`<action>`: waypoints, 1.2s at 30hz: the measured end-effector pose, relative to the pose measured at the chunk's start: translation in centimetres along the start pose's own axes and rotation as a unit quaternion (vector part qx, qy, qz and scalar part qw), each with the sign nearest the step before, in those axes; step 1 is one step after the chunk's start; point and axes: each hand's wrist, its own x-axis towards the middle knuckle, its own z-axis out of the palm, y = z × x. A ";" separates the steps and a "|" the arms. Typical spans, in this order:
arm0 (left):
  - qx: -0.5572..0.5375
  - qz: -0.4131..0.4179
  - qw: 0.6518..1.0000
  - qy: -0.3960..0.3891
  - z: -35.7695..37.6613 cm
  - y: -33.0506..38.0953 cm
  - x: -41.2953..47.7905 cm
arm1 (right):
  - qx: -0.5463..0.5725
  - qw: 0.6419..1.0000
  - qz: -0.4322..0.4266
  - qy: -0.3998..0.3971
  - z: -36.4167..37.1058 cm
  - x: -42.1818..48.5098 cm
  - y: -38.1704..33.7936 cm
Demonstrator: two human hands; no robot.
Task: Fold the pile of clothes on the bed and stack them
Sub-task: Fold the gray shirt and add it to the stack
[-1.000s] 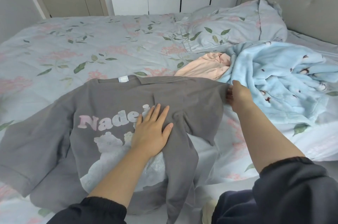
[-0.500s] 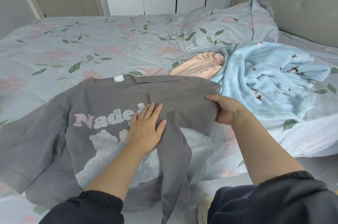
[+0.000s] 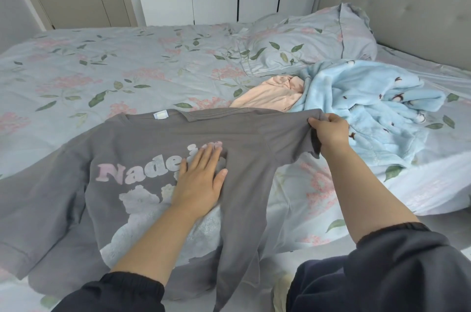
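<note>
A grey T-shirt [image 3: 142, 148] lies print-up across the near side of the bed [image 3: 102, 62], its white neck label at the far edge. The left grip [image 3: 198, 184] presses flat, fingers straight, on the shirt's pink lettering. The right grip [image 3: 330, 133] pinches the shirt's right sleeve end, lifted off the sheet. Just beyond, a crumpled peach garment [image 3: 270, 95] touches a light-blue fleece [image 3: 369, 97], with a floral pillow [image 3: 305, 44] behind.

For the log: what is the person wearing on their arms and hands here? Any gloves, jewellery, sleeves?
Both arms wear dark, near-black long sleeves. The left sleeve and right sleeve bunch at gathered cuffs, leaving the forearms bare. The left hand and right hand are bare too: no gloves, rings or watch show.
</note>
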 end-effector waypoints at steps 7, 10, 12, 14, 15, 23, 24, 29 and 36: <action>0.078 0.007 0.994 -0.081 0.7 1.9 0.8 | -0.056 0.982 0.172 -0.044 -0.6 1.8 2.0; 0.082 -0.018 0.993 -0.077 1.1 3.1 0.9 | 0.047 0.999 0.020 0.005 -0.7 2.1 0.3; 0.070 -0.023 0.994 -0.079 1.2 3.8 0.9 | 0.086 0.995 -0.047 0.022 -0.6 1.7 -0.5; 0.064 -0.021 0.994 -0.081 1.3 4.3 0.8 | 0.002 0.997 -0.067 0.038 -0.5 1.0 0.1; 0.063 -0.020 0.995 -0.080 1.3 4.3 0.8 | -0.077 0.993 -0.073 0.049 -0.5 0.6 0.9; 0.013 -0.031 0.999 -0.033 0.5 4.3 0.0 | -0.493 0.847 0.016 -0.197 0.8 -5.2 -1.5; 0.009 -0.036 0.999 -0.028 0.4 4.3 -0.1 | -0.503 0.808 0.087 -0.296 1.2 -6.5 -1.3; 0.022 -0.039 0.999 -0.028 0.2 3.9 -1.1 | -0.472 0.806 0.077 -0.348 2.4 -9.3 1.2; 0.020 -0.019 0.999 -0.027 0.0 3.0 -2.0 | -0.139 0.945 0.150 -0.256 2.5 -10.5 2.4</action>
